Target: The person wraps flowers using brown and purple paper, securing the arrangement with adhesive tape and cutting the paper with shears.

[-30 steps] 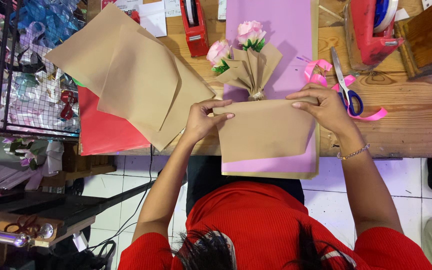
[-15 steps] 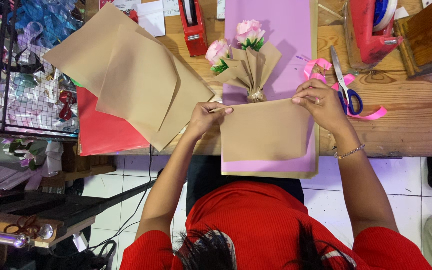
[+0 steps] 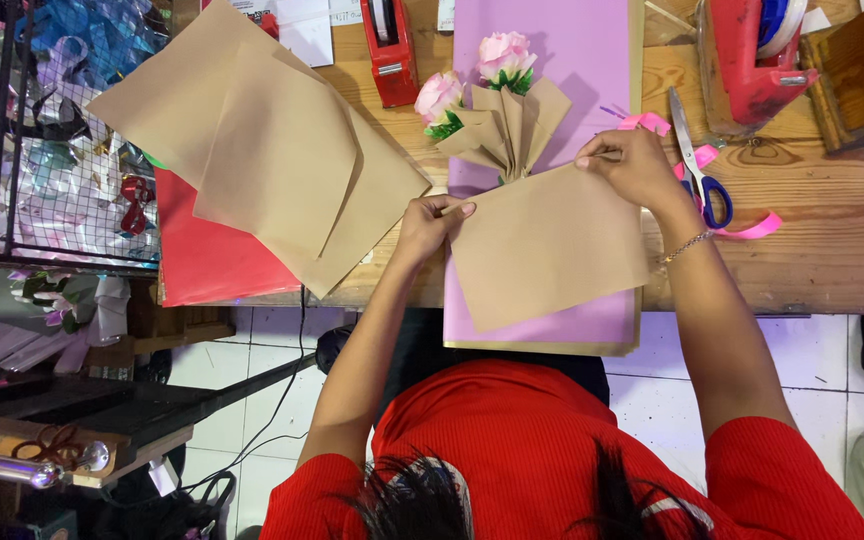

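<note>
Here, both hands pinch the top edge of a brown paper sheet (image 3: 547,245) that lies tilted over a large pink sheet (image 3: 562,60) on the wooden table (image 3: 812,250). The left hand (image 3: 427,225) has its fingers closed on the sheet's upper left corner, and the right hand (image 3: 632,165) has its fingers closed on the upper right corner, so the paper is held at both ends (the right corner sits higher than the left). Just above that edge, between the hands, a small bouquet (image 3: 502,105) of two pink roses wrapped in folded brown paper rests on the pink sheet, its stem end touching or tucked under the held sheet; which of the two cannot be told.

To the left lies a loose stack of brown paper sheets (image 3: 272,160) over a red sheet (image 3: 207,255). A red tape dispenser (image 3: 392,50) stands near the bouquet, and a second, bigger one (image 3: 752,60) sits at the upper right. Blue-handled scissors (image 3: 697,165) lie just beside the right hand on a pink ribbon (image 3: 747,225). A wire rack (image 3: 42,140) stands at the far left.
</note>
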